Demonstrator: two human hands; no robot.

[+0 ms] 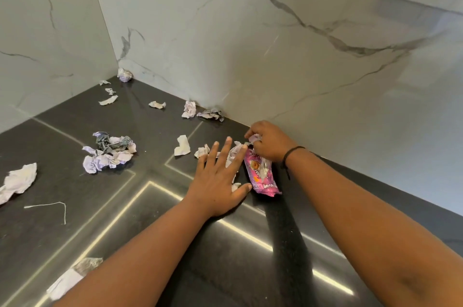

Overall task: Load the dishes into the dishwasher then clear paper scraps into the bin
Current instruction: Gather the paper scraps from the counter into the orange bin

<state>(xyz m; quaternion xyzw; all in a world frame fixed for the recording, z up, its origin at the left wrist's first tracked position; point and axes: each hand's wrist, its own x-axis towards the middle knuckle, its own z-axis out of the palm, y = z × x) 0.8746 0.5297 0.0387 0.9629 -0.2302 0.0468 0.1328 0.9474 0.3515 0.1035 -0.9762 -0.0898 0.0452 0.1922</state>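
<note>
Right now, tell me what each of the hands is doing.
Left hand: open, fingers straight, pressing on crumpled white paper scraps.
Right hand: closed, pinching a small crumpled paper scrap.

Dark glossy countertop [175, 244] bears scattered crumpled paper scraps [109, 153] and a pink wrapper [263, 176].

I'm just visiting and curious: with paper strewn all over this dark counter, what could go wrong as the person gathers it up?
1. The right hand pinches a scrap while also touching the pink snack wrapper; one may slip out.
2. The left hand lies flat on loose scraps and could push them apart rather than collect them.
3. Small bits near the corner and the crumpled ball at the wall are easily missed.
</note>
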